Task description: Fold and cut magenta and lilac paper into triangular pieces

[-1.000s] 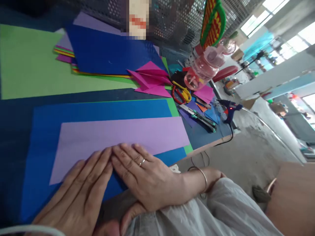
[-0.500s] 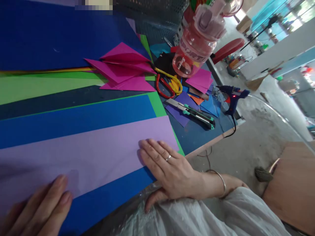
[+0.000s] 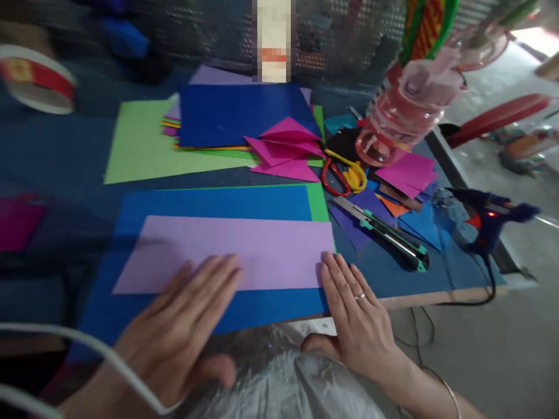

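A long strip of lilac paper lies across a larger blue sheet, with a green sheet showing at the blue one's right and top edges. My left hand is flat, fingers stretched over the strip's lower edge, slightly blurred. At the strip's right end rests my right hand, fingers extended and thumb apart, a ring on one finger. Neither hand grips anything. Right of the sheets lies a utility knife with its blade out, beside red and yellow scissor handles.
Behind are dark blue sheets and folded magenta paper. A pink bottle stands at the back right. A glue gun with a lit red light sits at the right edge. A tape roll is at the far left.
The view has swung left, bringing the tape roll and the strip's left end into sight. My left hand now shows almost whole; my right hand stays at the strip's right end.
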Demonstrator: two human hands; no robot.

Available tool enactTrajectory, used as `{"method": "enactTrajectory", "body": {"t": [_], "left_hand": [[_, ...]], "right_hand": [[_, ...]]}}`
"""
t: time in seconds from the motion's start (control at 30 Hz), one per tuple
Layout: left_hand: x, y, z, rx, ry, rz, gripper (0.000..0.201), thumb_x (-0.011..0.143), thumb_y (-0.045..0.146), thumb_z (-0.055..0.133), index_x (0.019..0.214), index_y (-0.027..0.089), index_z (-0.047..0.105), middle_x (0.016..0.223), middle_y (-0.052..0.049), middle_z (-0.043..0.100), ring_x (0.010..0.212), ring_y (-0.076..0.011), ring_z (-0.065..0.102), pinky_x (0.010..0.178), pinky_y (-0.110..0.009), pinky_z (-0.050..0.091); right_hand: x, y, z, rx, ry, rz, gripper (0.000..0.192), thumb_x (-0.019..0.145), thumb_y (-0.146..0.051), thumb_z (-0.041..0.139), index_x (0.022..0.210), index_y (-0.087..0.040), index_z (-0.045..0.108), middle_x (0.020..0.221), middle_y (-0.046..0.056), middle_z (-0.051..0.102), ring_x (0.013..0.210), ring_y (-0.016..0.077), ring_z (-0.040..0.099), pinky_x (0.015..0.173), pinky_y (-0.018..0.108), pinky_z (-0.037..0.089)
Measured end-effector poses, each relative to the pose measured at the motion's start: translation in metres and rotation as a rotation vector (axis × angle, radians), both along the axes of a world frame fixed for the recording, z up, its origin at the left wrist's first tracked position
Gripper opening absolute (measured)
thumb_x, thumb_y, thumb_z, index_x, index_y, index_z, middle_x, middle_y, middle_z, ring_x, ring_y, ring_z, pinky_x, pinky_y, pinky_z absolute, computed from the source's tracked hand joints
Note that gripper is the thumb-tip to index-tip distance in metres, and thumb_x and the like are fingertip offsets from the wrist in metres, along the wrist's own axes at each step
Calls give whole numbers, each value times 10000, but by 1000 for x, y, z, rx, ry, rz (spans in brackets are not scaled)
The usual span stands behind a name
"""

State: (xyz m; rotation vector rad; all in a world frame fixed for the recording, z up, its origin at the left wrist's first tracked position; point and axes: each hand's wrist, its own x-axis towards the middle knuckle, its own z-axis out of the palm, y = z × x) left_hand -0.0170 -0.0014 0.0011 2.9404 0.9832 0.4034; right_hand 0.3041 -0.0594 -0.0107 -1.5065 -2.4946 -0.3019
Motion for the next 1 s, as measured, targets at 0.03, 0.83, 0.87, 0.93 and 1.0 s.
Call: {"method": "enactTrajectory", "body": {"t": [0.03, 0.83, 0.87, 0.93, 1.0], "left_hand": [[18, 0, 1, 20, -5, -55, 1065, 955, 856, 325, 1686, 84, 267, 1659, -165, 471, 1575, -340, 389, 1355, -514, 139], [-37, -29, -10, 48, -47, 205, 1054, 988, 813, 324, 1603, -43, 365, 1615, -245, 503, 1601, -353, 331, 1332, -502, 295], [-44, -30, -11, 55, -37, 223, 1051, 992, 806, 326, 1607, -45, 355, 1612, -249, 504, 1599, -354, 337, 1332, -499, 290], [-57, -31, -11, 72, -21, 259, 1047, 997, 798, 326, 1627, -38, 323, 1609, -252, 508, 1586, -353, 364, 1329, -491, 292], [-66, -32, -12, 91, -17, 289, 1039, 999, 795, 320, 1653, -12, 286, 1606, -243, 515, 1565, -349, 406, 1325, -486, 296]], "right_hand": [[0, 0, -1, 10, -6, 6, 969, 1056, -706, 323, 1650, 58, 270, 1663, 248, 422, 1633, 342, 255, 1318, 478, 262], [8, -4, -1, 23, -2, 38, 895, 1056, -602, 481, 1658, 32, 290, 1717, 192, 322, 1572, 414, 369, 1301, 510, 291], [7, -4, 0, 18, -5, 36, 890, 1061, -596, 472, 1658, 37, 284, 1720, 193, 312, 1582, 408, 350, 1306, 509, 283], [4, -3, 2, 3, -11, 41, 874, 1070, -574, 464, 1663, 36, 265, 1732, 185, 289, 1607, 380, 305, 1320, 488, 257], [4, -3, 4, -8, -21, 51, 866, 1073, -553, 472, 1669, 33, 244, 1744, 179, 264, 1629, 353, 258, 1332, 464, 225]]}}
